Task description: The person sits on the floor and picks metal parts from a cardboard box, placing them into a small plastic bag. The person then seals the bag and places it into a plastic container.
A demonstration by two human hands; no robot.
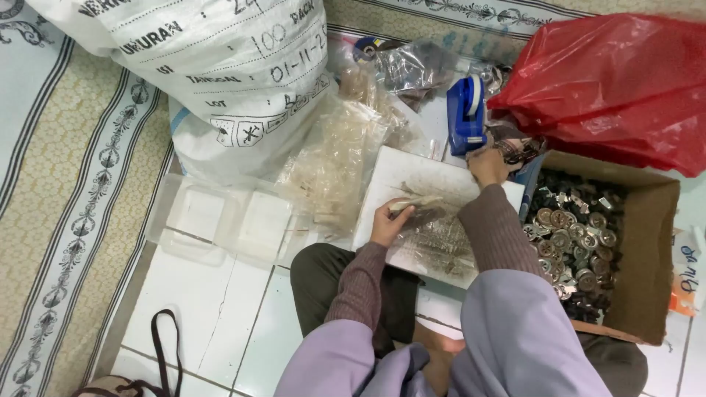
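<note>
The left hand (387,220) has its grip clamped on a small clear packet (415,204) over the white board (412,180). The right hand (487,166) reaches past the board's far edge towards the blue tape dispenser (466,115); its grip cannot be told.

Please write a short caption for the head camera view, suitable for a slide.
Seated person's left hand holds a clear packet on a white board; right hand reaches the blue tape dispenser.

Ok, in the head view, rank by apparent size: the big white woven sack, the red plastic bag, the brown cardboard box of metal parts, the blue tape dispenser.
1. Big white woven sack, partly cropped
2. Red plastic bag, also cropped, so close to the sack
3. Brown cardboard box
4. Blue tape dispenser
</note>
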